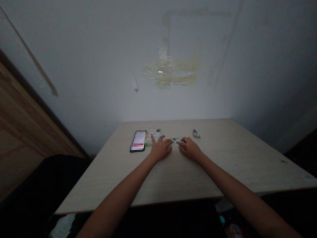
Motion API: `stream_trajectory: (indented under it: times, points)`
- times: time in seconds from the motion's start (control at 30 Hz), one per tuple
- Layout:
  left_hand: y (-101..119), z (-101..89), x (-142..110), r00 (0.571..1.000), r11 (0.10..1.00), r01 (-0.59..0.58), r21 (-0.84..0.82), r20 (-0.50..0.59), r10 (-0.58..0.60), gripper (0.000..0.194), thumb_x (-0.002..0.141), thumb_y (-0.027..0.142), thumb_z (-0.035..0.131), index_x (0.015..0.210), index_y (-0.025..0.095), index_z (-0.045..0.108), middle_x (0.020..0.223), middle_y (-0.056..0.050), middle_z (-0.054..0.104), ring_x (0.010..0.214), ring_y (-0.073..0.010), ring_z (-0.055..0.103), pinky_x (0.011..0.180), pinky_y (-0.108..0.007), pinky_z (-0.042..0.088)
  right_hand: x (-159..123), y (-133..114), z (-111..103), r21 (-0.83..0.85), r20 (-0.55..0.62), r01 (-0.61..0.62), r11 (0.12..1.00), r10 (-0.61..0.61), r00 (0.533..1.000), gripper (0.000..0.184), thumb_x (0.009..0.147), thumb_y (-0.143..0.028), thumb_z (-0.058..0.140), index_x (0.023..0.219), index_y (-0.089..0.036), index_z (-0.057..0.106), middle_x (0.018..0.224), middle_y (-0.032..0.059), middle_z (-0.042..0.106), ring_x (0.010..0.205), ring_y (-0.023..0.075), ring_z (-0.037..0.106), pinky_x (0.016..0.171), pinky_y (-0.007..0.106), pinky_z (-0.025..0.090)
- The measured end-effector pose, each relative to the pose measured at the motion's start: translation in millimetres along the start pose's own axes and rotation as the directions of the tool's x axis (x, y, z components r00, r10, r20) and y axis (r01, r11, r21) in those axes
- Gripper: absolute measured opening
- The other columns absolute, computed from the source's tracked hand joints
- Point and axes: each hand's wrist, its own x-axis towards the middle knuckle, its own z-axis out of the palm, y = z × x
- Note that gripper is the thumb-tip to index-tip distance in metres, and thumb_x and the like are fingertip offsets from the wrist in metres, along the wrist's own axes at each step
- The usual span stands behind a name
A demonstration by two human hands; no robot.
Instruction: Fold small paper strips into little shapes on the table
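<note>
A narrow strip of folded printed paper [175, 140], green and white, lies flat on the table between my hands. My left hand [160, 149] has its fingers spread, with the fingertips on the right touching the strip's left end and another finger over a printed sheet [156, 132]. At the strip's right end is my right hand [192, 148], its bent fingers closed on the paper and pressing it against the tabletop. Part of the strip is hidden under the fingers.
A phone [138, 141] with a lit screen lies left of the printed sheet. Behind my right hand sits a small crumpled piece [196, 134]. The pale wooden table [170, 185] meets a wall with yellowed tape [173, 74]. Dark seating [61, 178] stands at the left.
</note>
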Motion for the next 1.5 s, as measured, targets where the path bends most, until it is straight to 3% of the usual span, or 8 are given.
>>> stream_trajectory:
  times: [0.57, 0.83, 1.13, 1.27, 1.4, 1.5]
  points:
    - [-3, -0.8, 1, 0.998, 0.998, 0.04, -0.053, 0.049, -0.038, 0.039, 0.095, 0.05, 0.045, 0.132, 0.042, 0.055, 0.141, 0.002, 0.057, 0.142, -0.0338, 0.029, 0.104, -0.082, -0.006, -1, 1, 0, 0.028, -0.009, 0.008, 1.0, -0.008, 1.0, 0.036, 0.092, -0.027, 0.055, 0.126, -0.023, 0.066, 0.11, 0.0126, 0.06, 0.103, 0.0246, 0.051, 0.093, 0.039, 0.046]
    - [2, -2.9, -2, 1.0, 0.998, 0.03, -0.054, 0.006, -0.03, 0.039, 0.096, 0.05, 0.043, 0.132, 0.041, 0.055, 0.138, 0.002, 0.06, 0.141, -0.0334, 0.032, 0.106, -0.079, -0.01, 0, 2, -1, 0.055, -0.016, 0.009, 0.998, -0.008, 1.0, 0.036, 0.092, -0.027, 0.057, 0.127, -0.023, 0.065, 0.109, 0.0117, 0.061, 0.102, 0.0237, 0.052, 0.092, 0.039, 0.046]
    - [1, -1.3, -2, 0.995, 0.996, 0.08, -0.035, -0.058, -0.082, 0.038, 0.097, 0.052, 0.04, 0.125, 0.037, 0.061, 0.134, 0.0, 0.063, 0.138, -0.032, 0.037, 0.107, -0.078, -0.011, 0, 5, 0, 0.276, -0.07, 0.092, 0.957, -0.075, 0.995, 0.033, 0.091, -0.02, 0.056, 0.123, -0.021, 0.067, 0.112, 0.0101, 0.066, 0.105, 0.0217, 0.057, 0.096, 0.039, 0.047]
    - [0, -0.3, -2, 0.995, 0.996, 0.088, -0.033, -0.052, -0.089, 0.037, 0.097, 0.052, 0.04, 0.124, 0.038, 0.061, 0.135, 0.001, 0.063, 0.138, -0.0326, 0.037, 0.106, -0.08, -0.008, 2, 9, 2, 0.408, -0.116, 0.052, 0.912, -0.005, 0.993, 0.035, 0.091, -0.016, 0.052, 0.123, -0.021, 0.065, 0.115, 0.0094, 0.064, 0.106, 0.0189, 0.06, 0.097, 0.036, 0.048]
    - [-1, 1.0, -2, 0.994, 0.995, 0.094, -0.027, -0.052, -0.095, 0.037, 0.096, 0.052, 0.041, 0.124, 0.039, 0.061, 0.135, 0.001, 0.062, 0.139, -0.0331, 0.036, 0.106, -0.08, -0.008, 4, 16, 5, 0.358, -0.157, -0.024, 0.933, 0.085, 0.984, 0.028, 0.088, -0.014, 0.054, 0.11, -0.018, 0.072, 0.113, 0.0113, 0.064, 0.108, 0.0211, 0.059, 0.098, 0.039, 0.048]
    - [-1, 2.3, -2, 0.993, 0.994, 0.104, -0.027, -0.048, -0.106, 0.038, 0.096, 0.053, 0.04, 0.126, 0.039, 0.06, 0.137, 0.001, 0.061, 0.14, -0.033, 0.034, 0.106, -0.079, -0.009, 4, 19, 6, 0.316, -0.122, -0.038, 0.948, 0.081, 0.989, 0.023, 0.085, -0.011, 0.056, 0.097, -0.017, 0.075, 0.107, 0.0107, 0.067, 0.103, 0.0213, 0.06, 0.095, 0.039, 0.048]
